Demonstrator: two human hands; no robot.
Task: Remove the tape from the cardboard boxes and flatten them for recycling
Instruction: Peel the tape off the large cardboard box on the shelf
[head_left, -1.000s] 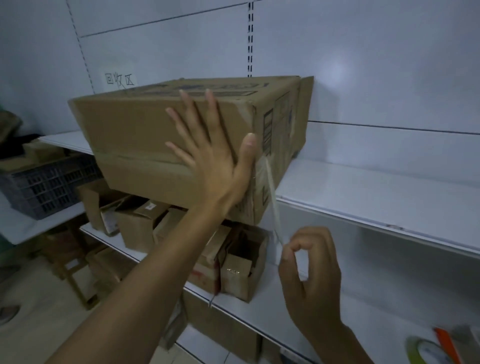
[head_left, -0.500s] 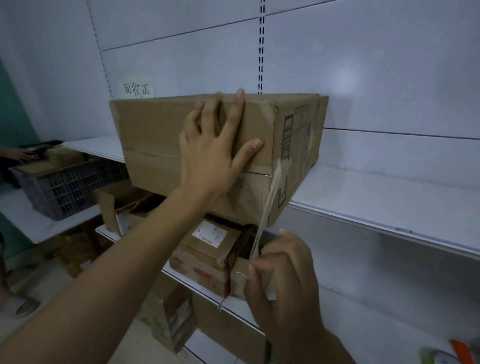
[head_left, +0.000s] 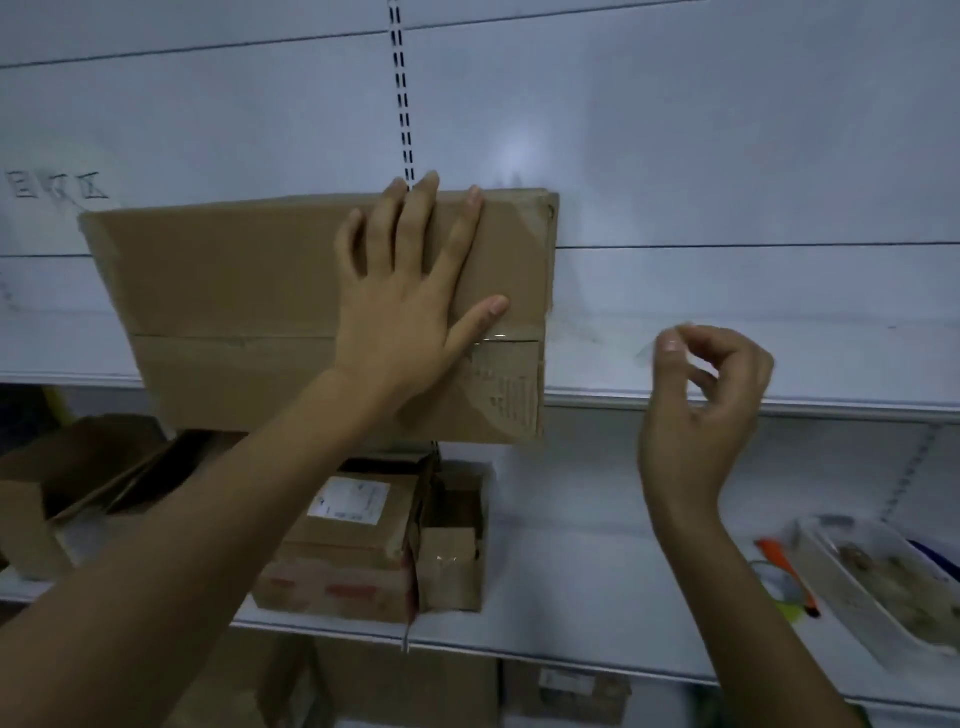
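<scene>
We log left hand (head_left: 410, 312) flat on box (head_left: 234, 291), right hand (head_left: 701, 410) pinching tape strip (head_left: 648, 353); hard tug may drag box off shelf (head_left: 857, 364)

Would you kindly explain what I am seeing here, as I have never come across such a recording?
There is no machine: a person wears a camera on the head, looking forward and down at their own two bare hands. The left hand presses flat against a large cardboard box on the upper shelf. The right hand is beside the box, its fingertips pinched on what looks like a strip of clear tape, faint and blurred. On the lower shelf lie smaller boxes, a white tray and an orange-handled tool.
</scene>
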